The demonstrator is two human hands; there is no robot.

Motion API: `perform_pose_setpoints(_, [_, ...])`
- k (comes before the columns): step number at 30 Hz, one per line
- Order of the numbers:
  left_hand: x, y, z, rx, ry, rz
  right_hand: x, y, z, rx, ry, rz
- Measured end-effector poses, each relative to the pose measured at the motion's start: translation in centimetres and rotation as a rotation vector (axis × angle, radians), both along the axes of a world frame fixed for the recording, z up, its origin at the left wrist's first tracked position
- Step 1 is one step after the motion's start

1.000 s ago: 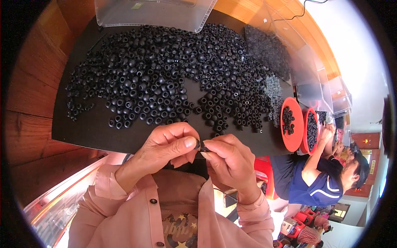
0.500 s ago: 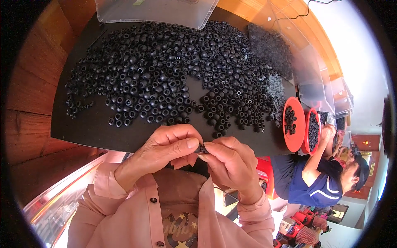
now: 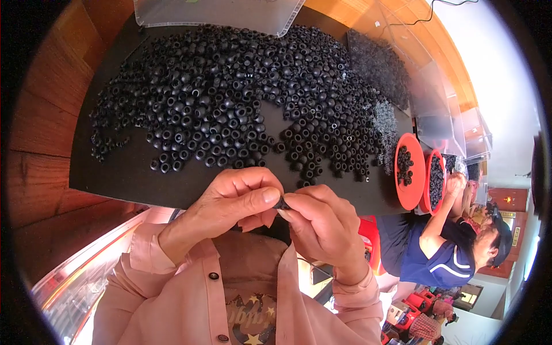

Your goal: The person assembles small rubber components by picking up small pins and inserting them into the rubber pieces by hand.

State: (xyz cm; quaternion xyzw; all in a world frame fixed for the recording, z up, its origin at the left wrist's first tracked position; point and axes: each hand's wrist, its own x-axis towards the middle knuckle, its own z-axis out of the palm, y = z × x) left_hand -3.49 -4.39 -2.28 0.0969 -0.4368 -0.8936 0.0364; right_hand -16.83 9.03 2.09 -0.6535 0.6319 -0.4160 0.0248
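Both hands meet at the near edge of the dark table [image 3: 132, 184], over my lap. A small black plastic piece [image 3: 282, 203] is pinched between them, mostly covered by fingertips. My left hand [image 3: 238, 200] grips its left side with thumb and fingers. From the other side, the thumb and forefinger of my right hand [image 3: 325, 221] close on the same piece. Just beyond lies a wide heap of round black hollow plastic pieces [image 3: 213, 109], many with their holes facing up. Smaller black ring-like pieces [image 3: 328, 141] are spread to its right.
Small grey metal springs [image 3: 385, 123] lie at the heap's right edge, near a pile of tiny dark parts [image 3: 376, 63]. Two red bowls [image 3: 407, 195] hold black pieces at the right. A clear plastic bin [image 3: 218, 14] stands behind. A co-worker [image 3: 440, 253] sits to the right.
My hands stay together on the small black piece, with only slight finger shifts. The view has moved a little.
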Motion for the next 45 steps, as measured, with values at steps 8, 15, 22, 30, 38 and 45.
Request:
perform_pose_setpoints(8, [-0.1,0.1,-0.2,0.014,-0.004,0.015,0.0,0.1,0.3,0.066,0.137,-0.014])
perform_pose_setpoints(15, [-0.2,0.0,0.1,0.01,0.005,0.003,0.4,-0.2,-0.3,-0.031,0.125,-0.063])
perform_pose_setpoints(22, [-0.3,0.4,-0.5,0.014,0.012,0.025,0.3,-0.1,0.1,0.076,0.023,-0.06])
perform_pose_setpoints(30, [-0.5,0.4,-0.3,-0.017,0.009,0.03,0.3,0.2,-1.4,-0.048,0.199,-0.067])
perform_pose_setpoints(38, [-0.2,0.4,0.0,-0.01,-0.012,0.028,0.9,1.2,-0.2,0.093,0.277,-0.046])
perform_pose_setpoints(45, [-0.3,0.4,0.2,-0.049,-0.021,0.046,0.6,1.3,-1.1,0.029,0.194,-0.049])
